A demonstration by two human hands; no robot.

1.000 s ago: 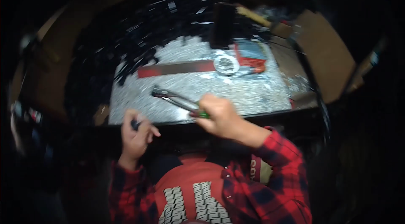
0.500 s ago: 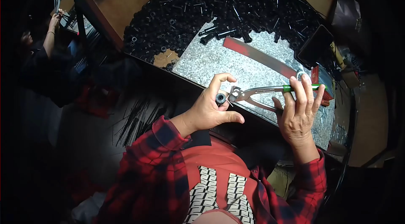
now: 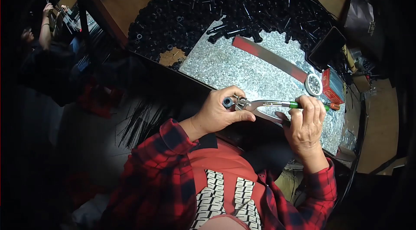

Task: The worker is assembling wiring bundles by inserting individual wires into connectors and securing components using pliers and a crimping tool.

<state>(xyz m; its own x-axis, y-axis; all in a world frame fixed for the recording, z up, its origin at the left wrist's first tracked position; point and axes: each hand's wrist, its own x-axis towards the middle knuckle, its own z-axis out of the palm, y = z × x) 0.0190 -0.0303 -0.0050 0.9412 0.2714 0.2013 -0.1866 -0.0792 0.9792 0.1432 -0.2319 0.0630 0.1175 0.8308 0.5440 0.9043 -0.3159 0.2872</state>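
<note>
In my left hand (image 3: 216, 112) a short black cylindrical part (image 3: 228, 102) with a round hole in its end is held. My left index finger and thumb curl about the jaws of a pair of pliers (image 3: 264, 103), right beside that part. Whatever lies between the jaws is too small to make out. My right hand (image 3: 304, 125) is closed around the pliers' green-sleeved handles, which reach to the right over the front of the speckled worktop (image 3: 216, 63).
Black tubular parts (image 3: 173, 13) are heaped along the back. A red and grey flat bar (image 3: 271, 59) lies across the worktop, near a round white-rimmed dish (image 3: 313, 84) and a red box (image 3: 332, 86). At far left, another person's arm (image 3: 45, 35) holds thin rods.
My right fingers have closed in and the pliers' handles are nearer together. My left index finger and thumb have come in around the jaws. The white-rimmed dish shows more fully.
</note>
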